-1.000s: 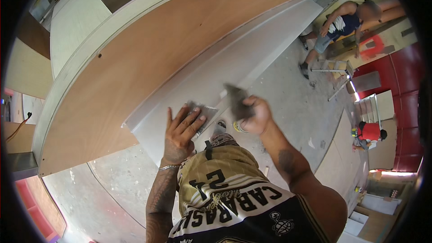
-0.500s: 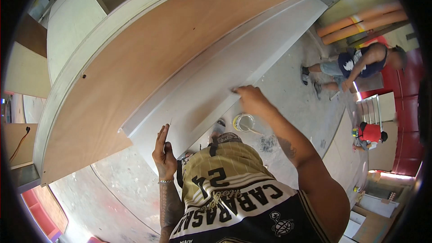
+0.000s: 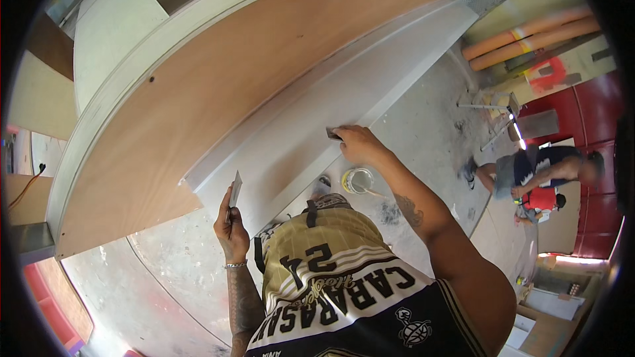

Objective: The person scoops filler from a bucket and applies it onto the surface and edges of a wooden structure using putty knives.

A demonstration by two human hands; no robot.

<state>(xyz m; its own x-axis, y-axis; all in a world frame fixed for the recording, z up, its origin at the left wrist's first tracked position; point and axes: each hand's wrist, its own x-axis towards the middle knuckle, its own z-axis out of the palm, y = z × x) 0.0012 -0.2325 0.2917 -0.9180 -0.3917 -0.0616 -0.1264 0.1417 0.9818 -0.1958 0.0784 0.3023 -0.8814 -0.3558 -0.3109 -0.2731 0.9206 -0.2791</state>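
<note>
Right hand [image 3: 357, 145]: closed on a small scraper [image 3: 333, 134], pressed against the white panel [image 3: 344, 102], whose long axis runs lower left to upper right. Left hand [image 3: 231, 225]: clamped on a putty knife [image 3: 235, 190], just off the panel's near end.

A small open can [image 3: 358, 180] stands on the dusty floor [image 3: 423, 132], orange pipes [image 3: 529, 36] beyond, another person [image 3: 539, 172] crouching nearby.

The right hand [image 3: 357, 145] presses a small scraper [image 3: 334, 134] onto the long panel [image 3: 311, 132]. A plywood sheet [image 3: 218, 92] lies beyond those fingers. The tin [image 3: 358, 180] sits on the floor just beneath them. The left hand [image 3: 231, 225], well left, holds a putty knife [image 3: 235, 190] upright at the panel's near end.
</note>
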